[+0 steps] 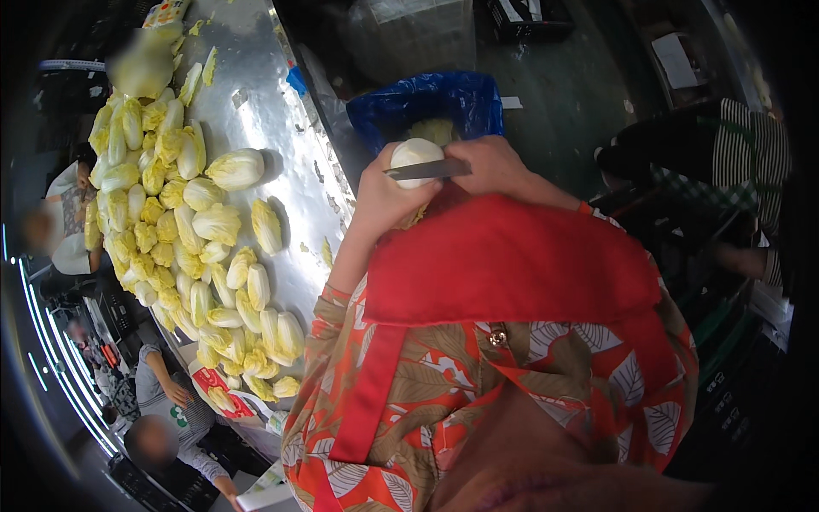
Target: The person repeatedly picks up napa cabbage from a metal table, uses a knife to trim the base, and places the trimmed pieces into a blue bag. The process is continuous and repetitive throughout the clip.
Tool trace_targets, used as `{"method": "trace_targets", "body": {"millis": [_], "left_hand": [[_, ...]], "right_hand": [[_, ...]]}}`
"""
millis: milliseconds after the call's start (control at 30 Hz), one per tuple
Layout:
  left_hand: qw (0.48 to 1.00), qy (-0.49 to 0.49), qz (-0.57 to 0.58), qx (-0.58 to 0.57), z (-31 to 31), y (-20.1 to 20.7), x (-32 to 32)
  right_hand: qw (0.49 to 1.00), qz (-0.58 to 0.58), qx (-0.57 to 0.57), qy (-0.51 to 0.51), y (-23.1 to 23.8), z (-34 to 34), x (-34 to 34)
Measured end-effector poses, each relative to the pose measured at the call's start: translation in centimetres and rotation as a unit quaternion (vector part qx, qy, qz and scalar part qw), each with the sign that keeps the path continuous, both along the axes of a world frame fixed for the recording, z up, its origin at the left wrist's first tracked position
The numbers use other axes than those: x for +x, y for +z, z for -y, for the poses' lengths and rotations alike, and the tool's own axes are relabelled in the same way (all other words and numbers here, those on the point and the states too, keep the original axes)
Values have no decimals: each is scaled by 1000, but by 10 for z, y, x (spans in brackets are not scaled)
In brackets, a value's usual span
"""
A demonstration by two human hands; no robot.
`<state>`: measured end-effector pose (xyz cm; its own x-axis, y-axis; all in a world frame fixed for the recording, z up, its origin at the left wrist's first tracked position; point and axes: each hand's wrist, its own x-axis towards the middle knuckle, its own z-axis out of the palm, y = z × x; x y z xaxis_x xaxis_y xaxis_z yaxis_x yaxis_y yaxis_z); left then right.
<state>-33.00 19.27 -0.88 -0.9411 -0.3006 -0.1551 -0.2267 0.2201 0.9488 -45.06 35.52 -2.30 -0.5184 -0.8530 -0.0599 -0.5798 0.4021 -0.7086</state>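
Left hand [381, 198] wrapped around 1 cabbage [415, 152], white cut end facing up. Right hand [490, 166] closed on a knife [424, 170], blade across that white end. Both hands, cabbage and knife just off the desk's right edge. Blue bag [381, 108] just past the hands, pale green leaves [437, 130] inside. Desk [294, 145]: big heap of yellow-white cabbages [200, 224] along the left edge, a few loose toward the middle; small leaf scrap [327, 253] near the right edge. 2 co-workers beyond the left edge.
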Motion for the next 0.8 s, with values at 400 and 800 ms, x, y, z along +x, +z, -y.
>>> {"method": "trace_targets", "body": {"millis": [400,800], "left_hand": [[994,-77,20,75,-2,-11,0],[987,-133,45,80,3,-13,-4]], "right_hand": [[987,68,136,59,6,-11,-1],[985,56,152,53,0,-10,0]]}}
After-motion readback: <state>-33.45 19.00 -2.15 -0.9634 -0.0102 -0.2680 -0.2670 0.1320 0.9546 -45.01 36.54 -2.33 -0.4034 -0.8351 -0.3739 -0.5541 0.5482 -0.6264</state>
